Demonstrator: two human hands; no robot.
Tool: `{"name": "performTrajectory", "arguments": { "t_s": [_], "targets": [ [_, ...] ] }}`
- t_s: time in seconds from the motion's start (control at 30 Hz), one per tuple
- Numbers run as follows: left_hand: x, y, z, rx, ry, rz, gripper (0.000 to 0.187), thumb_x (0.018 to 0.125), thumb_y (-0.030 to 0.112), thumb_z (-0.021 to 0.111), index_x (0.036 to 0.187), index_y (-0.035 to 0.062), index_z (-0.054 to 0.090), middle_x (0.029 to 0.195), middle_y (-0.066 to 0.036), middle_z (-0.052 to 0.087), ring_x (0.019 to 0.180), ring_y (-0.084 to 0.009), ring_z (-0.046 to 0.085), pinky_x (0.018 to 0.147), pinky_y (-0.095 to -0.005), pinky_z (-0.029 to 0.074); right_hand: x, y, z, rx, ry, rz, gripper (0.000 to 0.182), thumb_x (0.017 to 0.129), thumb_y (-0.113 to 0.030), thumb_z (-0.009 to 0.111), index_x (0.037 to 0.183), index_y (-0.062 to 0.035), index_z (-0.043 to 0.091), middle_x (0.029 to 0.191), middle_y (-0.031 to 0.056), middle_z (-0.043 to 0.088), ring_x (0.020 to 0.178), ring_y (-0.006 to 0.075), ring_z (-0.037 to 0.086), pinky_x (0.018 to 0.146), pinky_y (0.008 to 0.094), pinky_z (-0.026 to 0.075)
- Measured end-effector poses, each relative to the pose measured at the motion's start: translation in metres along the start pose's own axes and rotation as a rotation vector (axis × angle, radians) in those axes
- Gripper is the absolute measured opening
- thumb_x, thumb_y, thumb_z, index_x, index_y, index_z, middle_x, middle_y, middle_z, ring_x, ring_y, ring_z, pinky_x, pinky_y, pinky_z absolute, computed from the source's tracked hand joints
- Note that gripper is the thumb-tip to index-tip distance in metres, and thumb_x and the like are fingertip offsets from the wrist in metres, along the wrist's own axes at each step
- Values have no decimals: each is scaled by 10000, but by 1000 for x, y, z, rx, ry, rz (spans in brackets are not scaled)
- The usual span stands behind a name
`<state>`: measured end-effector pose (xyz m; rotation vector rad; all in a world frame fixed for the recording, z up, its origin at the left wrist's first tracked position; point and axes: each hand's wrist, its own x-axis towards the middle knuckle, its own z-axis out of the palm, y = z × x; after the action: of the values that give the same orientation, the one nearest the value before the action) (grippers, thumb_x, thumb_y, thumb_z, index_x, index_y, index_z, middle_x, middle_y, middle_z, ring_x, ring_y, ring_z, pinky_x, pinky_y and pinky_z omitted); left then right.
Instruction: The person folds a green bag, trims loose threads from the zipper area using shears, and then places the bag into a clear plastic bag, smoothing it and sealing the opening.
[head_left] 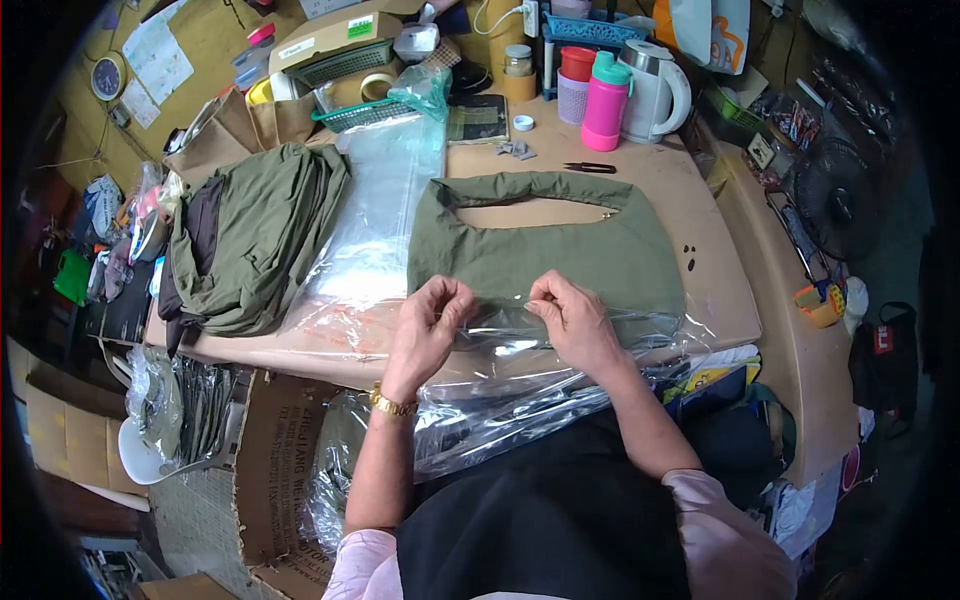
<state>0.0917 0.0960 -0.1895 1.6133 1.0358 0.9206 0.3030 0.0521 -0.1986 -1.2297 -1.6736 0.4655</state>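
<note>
An olive-green fabric shoulder bag (560, 250) lies flat on the table, its curved strap toward the back. Clear plastic film (500, 322), apparently a plastic bag, lies along its near edge and hangs over the table front toward my lap. My left hand (432, 315) pinches the film near the bag's lower left. To the right, my right hand (575, 318) has thumb and finger closed on the film too. How far the film covers the green bag is hard to see. A stack of clear plastic bags (375, 215) lies left of it.
Folded green bags (255, 240) are piled at the left. Thread snips (590, 168) lie behind the shoulder bag, near a pink bottle (606, 105) and a kettle (655, 95). A cardboard box (275, 470) holding plastic-wrapped items stands below the table at left.
</note>
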Motion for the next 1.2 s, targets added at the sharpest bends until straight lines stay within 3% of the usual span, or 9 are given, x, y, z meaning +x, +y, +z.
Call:
{"name": "performTrajectory", "arguments": {
  "t_s": [0.07, 0.23, 0.3, 0.4, 0.43, 0.6, 0.9, 1.1, 1.2],
  "targets": [
    [1, 3, 16, -453, 73, -93, 338, 1060, 315, 515, 875, 48, 610, 772, 21, 614, 687, -58, 593, 574, -228, 473, -1, -11, 11, -3, 26, 40, 171, 915, -161, 664, 850, -39, 563, 771, 133, 625, 689, 332, 623, 618, 432, 479],
    [3, 0, 70, -763, 97, -264, 412, 1061, 382, 501, 742, 122, 525, 640, 55, 491, 555, -41, 373, 497, -248, 296, 3, -23, 38, -158, 93, -565, 250, 927, -243, 676, 751, -95, 579, 609, 118, 541, 569, 313, 589, 527, 409, 459],
    [-5, 8, 69, -863, 238, -397, 428, 1062, 380, 500, 717, 128, 491, 627, 61, 460, 557, -40, 331, 498, -267, 254, 11, 5, 29, -224, 96, -462, 242, 934, -236, 666, 760, -89, 584, 615, 125, 551, 571, 317, 594, 522, 416, 458],
    [-4, -25, 42, -1047, -108, -88, 331, 1039, 317, 568, 789, 101, 587, 706, 43, 547, 633, -47, 456, 573, -234, 384, 8, 17, 25, -239, 97, -264, 238, 950, -224, 646, 777, -71, 588, 632, 145, 571, 587, 343, 601, 515, 429, 458],
    [-6, -25, 39, -1048, -107, -87, 331, 1039, 317, 568, 789, 101, 587, 706, 43, 547, 633, -47, 456, 573, -234, 384, 6, 18, 23, -191, 94, -164, 242, 958, -220, 637, 785, -58, 586, 643, 158, 582, 600, 364, 604, 512, 435, 458],
    [-12, -10, 35, -543, 65, -83, 170, 937, 178, 728, 882, 28, 668, 743, 16, 647, 598, -24, 525, 529, -191, 406, 13, -8, 0, 359, -118, 225, 111, 893, -101, 741, 888, -29, 657, 814, -47, 597, 738, 28, 526, 655, 200, 433],
    [-10, -3, 41, -338, 309, 32, 358, 967, 252, 694, 690, 40, 614, 590, 21, 596, 520, -12, 477, 465, -195, 367, 5, -9, 2, 245, -60, 165, 207, 918, -132, 711, 789, -5, 611, 641, 50, 567, 616, 70, 539, 548, 309, 425],
    [-15, -21, 34, -490, 142, -7, 155, 941, 159, 718, 886, 14, 711, 690, 5, 667, 565, -16, 506, 519, -185, 398, 2, -7, 13, -109, -63, 14, 292, 956, -198, 672, 768, 8, 586, 566, 111, 531, 543, 117, 537, 525, 349, 430],
    [-13, -10, 31, -439, 162, -9, 247, 957, 200, 706, 772, 52, 637, 775, 11, 666, 668, -15, 539, 588, -181, 417, 1, -2, 16, 477, -17, 170, 270, 950, -172, 690, 767, -3, 585, 599, -13, 569, 552, 57, 489, 529, 238, 421]
  ]
}}
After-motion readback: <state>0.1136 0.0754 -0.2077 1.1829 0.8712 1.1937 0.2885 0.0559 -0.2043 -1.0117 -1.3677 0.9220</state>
